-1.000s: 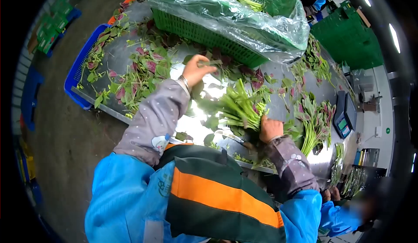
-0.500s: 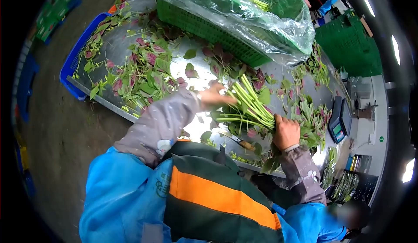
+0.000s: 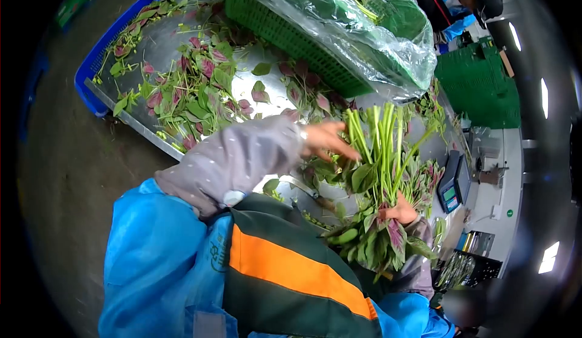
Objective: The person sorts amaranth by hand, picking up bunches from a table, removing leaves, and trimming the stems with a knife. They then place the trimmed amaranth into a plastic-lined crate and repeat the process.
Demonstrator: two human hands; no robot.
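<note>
My right hand [image 3: 400,210] is closed around a bunch of leafy greens [image 3: 383,150], amaranth-like with green and purple leaves. Its pale stems point away from me, and the leaves hang toward my apron. Just left of the stems, my left hand [image 3: 330,141] is held with fingers apart and slightly blurred, fingertips close to the stems. A knife [image 3: 326,203] with a wooden handle lies on the metal table [image 3: 245,86] below the bunch, partly covered by leaves. To the left spreads a pile of loose greens [image 3: 203,89].
A green crate [image 3: 291,38] lined with clear plastic stands at the table's far side. At the left end is a blue crate [image 3: 91,95]. On the right sit a scale [image 3: 451,183] and another green crate [image 3: 479,83]. A co-worker [image 3: 445,1] is at the top right.
My right hand has turned the bunch from slanting left to nearly upright and brought it closer to me. The left hand has moved right, following the stems. The view has shifted slightly.
</note>
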